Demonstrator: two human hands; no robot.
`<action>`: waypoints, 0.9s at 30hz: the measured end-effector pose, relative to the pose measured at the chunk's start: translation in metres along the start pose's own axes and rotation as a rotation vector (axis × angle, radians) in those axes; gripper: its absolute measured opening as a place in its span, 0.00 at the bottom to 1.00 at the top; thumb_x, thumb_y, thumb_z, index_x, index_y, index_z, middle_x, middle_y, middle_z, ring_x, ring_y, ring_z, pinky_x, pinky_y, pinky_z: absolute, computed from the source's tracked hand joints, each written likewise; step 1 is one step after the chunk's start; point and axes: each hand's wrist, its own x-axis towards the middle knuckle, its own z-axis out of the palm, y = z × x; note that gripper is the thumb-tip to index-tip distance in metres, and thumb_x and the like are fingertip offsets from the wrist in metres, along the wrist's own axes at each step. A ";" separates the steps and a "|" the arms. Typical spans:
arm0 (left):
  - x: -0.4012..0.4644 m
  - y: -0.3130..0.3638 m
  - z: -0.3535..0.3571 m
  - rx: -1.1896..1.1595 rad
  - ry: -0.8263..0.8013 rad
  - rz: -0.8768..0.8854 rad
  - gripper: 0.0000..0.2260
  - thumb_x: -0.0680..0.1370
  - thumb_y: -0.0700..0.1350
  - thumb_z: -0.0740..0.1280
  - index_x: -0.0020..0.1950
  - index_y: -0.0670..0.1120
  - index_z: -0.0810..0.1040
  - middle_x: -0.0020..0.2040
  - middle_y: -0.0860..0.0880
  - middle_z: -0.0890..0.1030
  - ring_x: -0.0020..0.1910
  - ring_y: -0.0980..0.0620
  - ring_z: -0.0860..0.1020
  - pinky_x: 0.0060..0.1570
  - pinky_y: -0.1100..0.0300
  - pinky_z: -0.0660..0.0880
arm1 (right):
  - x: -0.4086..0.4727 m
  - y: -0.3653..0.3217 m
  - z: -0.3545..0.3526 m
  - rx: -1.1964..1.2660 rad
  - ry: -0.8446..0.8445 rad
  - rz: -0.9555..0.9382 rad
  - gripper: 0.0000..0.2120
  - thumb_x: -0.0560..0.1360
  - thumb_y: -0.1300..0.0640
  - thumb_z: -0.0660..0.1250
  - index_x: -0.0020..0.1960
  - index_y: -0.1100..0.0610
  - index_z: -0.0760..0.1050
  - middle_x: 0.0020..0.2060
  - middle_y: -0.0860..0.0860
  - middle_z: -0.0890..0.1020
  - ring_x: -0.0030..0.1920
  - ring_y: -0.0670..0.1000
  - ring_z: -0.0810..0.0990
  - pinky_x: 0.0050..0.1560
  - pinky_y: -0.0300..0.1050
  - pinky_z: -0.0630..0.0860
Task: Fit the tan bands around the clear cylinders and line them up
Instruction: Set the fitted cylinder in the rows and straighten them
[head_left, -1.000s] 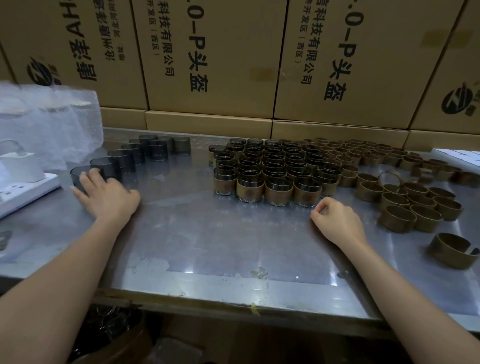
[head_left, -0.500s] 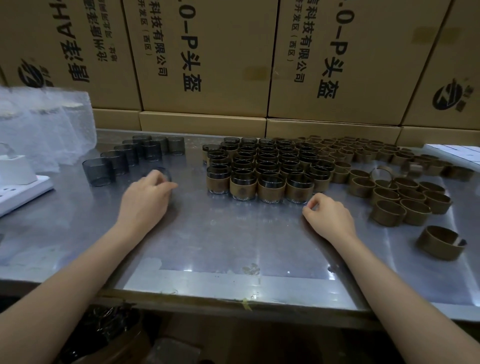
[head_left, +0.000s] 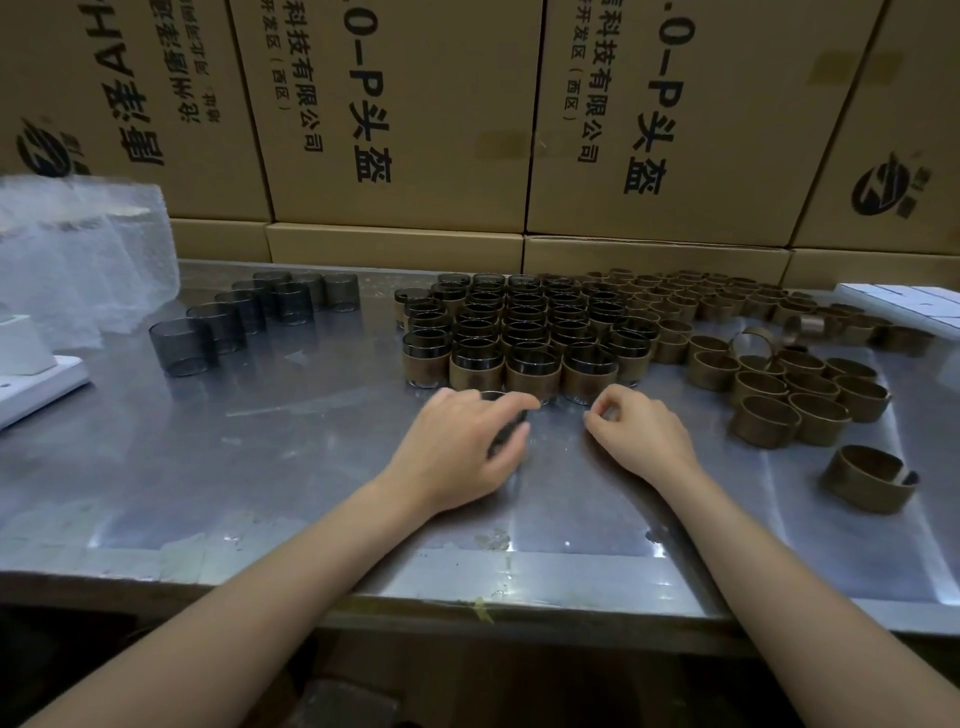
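I am watching the left hand (head_left: 457, 447) gripping one bare smoky clear cylinder (head_left: 506, 423) on the brushed steel worktable (head_left: 291, 467), its fingers curling over the rim and its thumb pressing the near side, just in front of the block of finished cylinders wrapped in tan bands (head_left: 524, 338). The right hand (head_left: 636, 431) is resting on the table just beside it, fingers curling inward with thumb and forefinger tips nearly meeting; I cannot tell whether it is pinching anything. A curved row of unwrapped smoky cylinders (head_left: 244, 317) is standing well apart at the left, running toward the back. Loose tan bands (head_left: 789, 384) are spreading in a cluster to the right of the finished block, and one open tan band (head_left: 870, 478) is lying apart nearer the front edge. Printed cardboard cartons (head_left: 405, 114) are lining the back, a clear plastic bag (head_left: 78, 260) is sitting at far left beside a white power strip (head_left: 36, 384)
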 end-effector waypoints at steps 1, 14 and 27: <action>0.004 0.006 0.005 -0.020 -0.004 -0.008 0.14 0.78 0.49 0.61 0.61 0.47 0.78 0.31 0.58 0.67 0.35 0.50 0.75 0.40 0.56 0.68 | -0.001 -0.001 0.000 0.034 -0.023 -0.030 0.05 0.76 0.46 0.63 0.45 0.46 0.74 0.36 0.44 0.77 0.42 0.50 0.76 0.37 0.44 0.67; 0.026 0.028 0.033 -0.229 -0.043 -0.184 0.21 0.80 0.47 0.61 0.73 0.49 0.64 0.43 0.55 0.68 0.48 0.52 0.70 0.60 0.50 0.65 | -0.006 -0.001 -0.023 0.346 -0.466 -0.281 0.06 0.64 0.44 0.68 0.41 0.42 0.78 0.41 0.45 0.79 0.47 0.49 0.77 0.55 0.55 0.71; 0.029 0.013 0.036 -0.487 0.190 -0.320 0.13 0.82 0.43 0.60 0.63 0.51 0.78 0.46 0.54 0.73 0.45 0.59 0.73 0.44 0.64 0.70 | -0.017 -0.005 -0.011 0.751 -0.066 -0.278 0.16 0.69 0.58 0.76 0.52 0.49 0.73 0.48 0.48 0.81 0.49 0.45 0.79 0.51 0.37 0.72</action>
